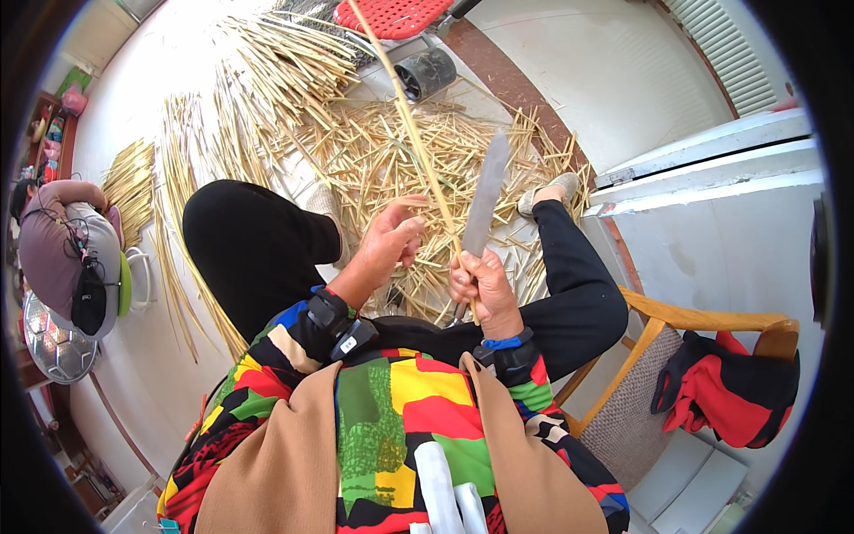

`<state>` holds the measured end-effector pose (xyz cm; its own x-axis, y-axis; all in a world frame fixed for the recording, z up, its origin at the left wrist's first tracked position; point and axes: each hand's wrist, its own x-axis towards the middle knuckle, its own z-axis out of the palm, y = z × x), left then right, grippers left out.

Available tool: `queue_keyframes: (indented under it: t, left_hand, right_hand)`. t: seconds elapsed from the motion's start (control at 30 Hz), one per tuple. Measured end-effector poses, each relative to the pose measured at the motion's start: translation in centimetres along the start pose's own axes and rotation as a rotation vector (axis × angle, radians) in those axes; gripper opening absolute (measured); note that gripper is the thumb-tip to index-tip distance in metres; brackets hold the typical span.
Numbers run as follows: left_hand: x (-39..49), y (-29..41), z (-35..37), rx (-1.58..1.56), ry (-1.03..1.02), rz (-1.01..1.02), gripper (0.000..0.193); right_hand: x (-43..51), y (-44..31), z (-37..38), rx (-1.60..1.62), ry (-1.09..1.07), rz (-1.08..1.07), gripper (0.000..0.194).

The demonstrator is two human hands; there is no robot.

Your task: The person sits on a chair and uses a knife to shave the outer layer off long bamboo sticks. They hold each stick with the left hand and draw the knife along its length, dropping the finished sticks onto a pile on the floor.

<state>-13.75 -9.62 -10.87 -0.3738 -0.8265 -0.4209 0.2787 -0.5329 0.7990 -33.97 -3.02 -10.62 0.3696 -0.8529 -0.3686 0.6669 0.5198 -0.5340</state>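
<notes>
My right hand is closed around a long, broad-bladed knife, and its grey blade points up and away from me. The same fist holds the lower end of a long straw-coloured stalk, which runs past the blade to the top of the view. Just left of the stalk is my left hand, with fingers partly curled and apart and no stalk seen in its grasp. Under both hands lies a heap of cut stalk pieces, spread on the floor between my feet.
Bundles of long stalks lie ahead and to the left. A red woven seat and a dark cylinder stand beyond the heap. Another person sits at far left. On my right are a wooden-armed chair and a white door.
</notes>
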Motion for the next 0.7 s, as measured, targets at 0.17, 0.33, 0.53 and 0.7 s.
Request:
queue_keyframes:
  t: [0.17,0.33,0.53,0.7]
  left_hand:
    - [-0.6,0.4,1.5,-0.039,-0.190,0.086,0.017]
    - [-0.4,-0.1,1.5,0.088,-0.032,0.117,0.014]
    - [-0.8,-0.5,1.7,0.265,0.089,0.237,0.020]
    - [-0.8,0.1,-0.1,0.577,0.068,0.369,0.011]
  right_hand:
    - [0.3,1.0,0.0,0.047,-0.042,0.093,0.021]
    - [0.5,1.2,0.6,-0.078,0.037,0.035,0.022]
    - [1.0,1.9,0.9,-0.203,0.149,-0.047,0.021]
    - [0.6,0.4,0.3,-0.301,0.312,-0.131,0.016]
